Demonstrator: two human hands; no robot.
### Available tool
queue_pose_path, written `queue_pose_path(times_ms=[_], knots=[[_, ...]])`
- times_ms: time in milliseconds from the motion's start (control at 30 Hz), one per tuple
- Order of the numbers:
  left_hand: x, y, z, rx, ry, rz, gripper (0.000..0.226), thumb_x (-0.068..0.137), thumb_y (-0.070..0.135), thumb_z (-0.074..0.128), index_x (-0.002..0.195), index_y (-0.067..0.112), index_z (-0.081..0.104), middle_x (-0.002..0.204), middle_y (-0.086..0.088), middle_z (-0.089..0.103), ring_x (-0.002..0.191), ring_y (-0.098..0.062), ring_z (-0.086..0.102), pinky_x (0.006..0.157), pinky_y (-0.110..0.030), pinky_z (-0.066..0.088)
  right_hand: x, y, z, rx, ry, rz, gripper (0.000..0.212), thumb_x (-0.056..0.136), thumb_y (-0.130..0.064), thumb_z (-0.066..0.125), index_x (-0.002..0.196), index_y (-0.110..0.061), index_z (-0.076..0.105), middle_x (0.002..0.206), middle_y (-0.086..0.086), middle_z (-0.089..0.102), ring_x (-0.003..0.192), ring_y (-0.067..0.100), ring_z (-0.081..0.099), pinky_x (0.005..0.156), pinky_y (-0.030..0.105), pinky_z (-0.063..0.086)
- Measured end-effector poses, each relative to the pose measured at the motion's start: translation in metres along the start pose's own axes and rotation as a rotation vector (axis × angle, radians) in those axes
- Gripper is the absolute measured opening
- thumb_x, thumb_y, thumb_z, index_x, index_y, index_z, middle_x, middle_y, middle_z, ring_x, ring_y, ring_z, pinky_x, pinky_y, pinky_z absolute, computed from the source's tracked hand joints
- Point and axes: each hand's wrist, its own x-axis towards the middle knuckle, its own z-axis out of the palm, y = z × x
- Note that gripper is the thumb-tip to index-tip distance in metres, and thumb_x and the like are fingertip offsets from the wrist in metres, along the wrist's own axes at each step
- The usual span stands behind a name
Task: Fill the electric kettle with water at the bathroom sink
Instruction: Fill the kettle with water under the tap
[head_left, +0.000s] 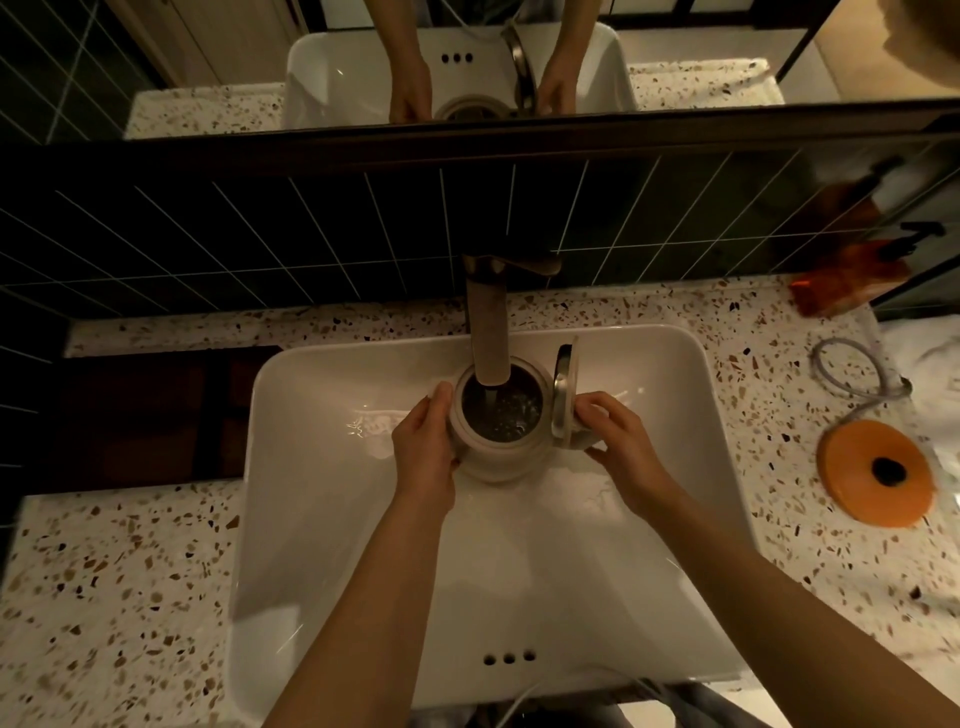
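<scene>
A cream electric kettle (498, 457) stands inside the white sink (322, 519), right under the spout of the faucet (488, 332). Its lid (565, 395) is flipped up on the right side. Water streams from the spout into the open kettle, and bubbling water shows inside. My left hand (423, 447) clasps the kettle's left wall. My right hand (618, 441) grips the handle side, just below the raised lid.
A speckled terrazzo counter (114, 582) surrounds the sink. The orange kettle base (878, 473) with its grey cord (852, 369) lies at the right. An orange bottle (847, 280) stands at the back right. Dark tiles and a mirror rise behind the faucet.
</scene>
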Motion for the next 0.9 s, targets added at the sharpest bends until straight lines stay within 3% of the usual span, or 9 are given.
queue_pose_path(times_ms=[133, 333, 467, 533, 667, 833, 900], knots=[[-0.001, 0.002, 0.002, -0.015, -0.002, 0.006, 0.014, 0.094, 0.033, 0.059, 0.086, 0.026, 0.068, 0.085, 0.009, 0.068, 0.084, -0.007, 0.059, 0.081, -0.037, 0.046, -0.006, 0.004, 0.011, 0.012, 0.131, 0.031, 0.025, 0.092, -0.041, 0.055, 0.098, -0.018, 0.062, 0.104, 0.003, 0.066, 0.102, 0.025, 0.06, 0.085, 0.046, 0.045], [-0.003, 0.003, 0.004, -0.018, 0.009, 0.005, 0.016, 0.094, 0.033, 0.059, 0.085, 0.023, 0.068, 0.08, 0.007, 0.068, 0.08, -0.008, 0.06, 0.079, -0.036, 0.046, -0.007, 0.013, 0.02, 0.038, 0.212, -0.046, 0.049, 0.082, -0.058, 0.056, 0.099, -0.012, 0.06, 0.104, 0.009, 0.065, 0.101, 0.026, 0.061, 0.084, 0.036, 0.047], [-0.004, 0.002, 0.003, -0.004, 0.008, -0.008, 0.016, 0.093, 0.035, 0.059, 0.088, 0.024, 0.069, 0.081, 0.007, 0.068, 0.082, -0.01, 0.06, 0.078, -0.036, 0.046, -0.001, 0.012, 0.023, -0.018, 0.284, -0.073, 0.036, 0.096, -0.036, 0.05, 0.095, -0.001, 0.059, 0.083, 0.004, 0.062, 0.074, 0.002, 0.06, 0.066, 0.011, 0.046], [-0.005, 0.002, 0.003, -0.003, 0.0, -0.009, 0.015, 0.093, 0.035, 0.059, 0.087, 0.025, 0.069, 0.082, 0.008, 0.069, 0.082, -0.009, 0.061, 0.077, -0.036, 0.047, 0.002, 0.013, 0.023, -0.067, 0.313, -0.104, 0.034, 0.098, -0.032, 0.049, 0.09, -0.001, 0.06, 0.077, 0.002, 0.06, 0.062, -0.008, 0.057, 0.059, 0.005, 0.044], [-0.007, 0.002, 0.003, 0.001, -0.013, -0.007, 0.015, 0.094, 0.034, 0.059, 0.085, 0.026, 0.067, 0.084, 0.01, 0.068, 0.082, -0.006, 0.06, 0.084, -0.039, 0.046, 0.006, 0.015, 0.022, -0.104, 0.333, -0.125, 0.029, 0.098, -0.025, 0.049, 0.074, -0.01, 0.056, 0.068, 0.001, 0.055, 0.054, -0.007, 0.052, 0.057, 0.007, 0.042], [-0.006, 0.001, 0.003, -0.003, -0.019, -0.003, 0.014, 0.094, 0.033, 0.058, 0.084, 0.028, 0.066, 0.084, 0.012, 0.067, 0.081, -0.004, 0.058, 0.087, -0.039, 0.046, 0.004, 0.013, 0.017, -0.135, 0.294, -0.162, 0.03, 0.098, -0.019, 0.05, 0.07, -0.011, 0.058, 0.066, 0.003, 0.057, 0.055, -0.004, 0.053, 0.058, 0.008, 0.044], [-0.006, 0.001, 0.003, -0.008, -0.024, -0.005, 0.014, 0.095, 0.033, 0.058, 0.084, 0.028, 0.066, 0.084, 0.012, 0.067, 0.081, -0.003, 0.058, 0.086, -0.038, 0.046, 0.004, 0.012, 0.015, -0.147, 0.261, -0.164, 0.033, 0.098, -0.02, 0.05, 0.069, -0.007, 0.06, 0.067, 0.011, 0.059, 0.058, 0.003, 0.054, 0.06, 0.014, 0.046]])
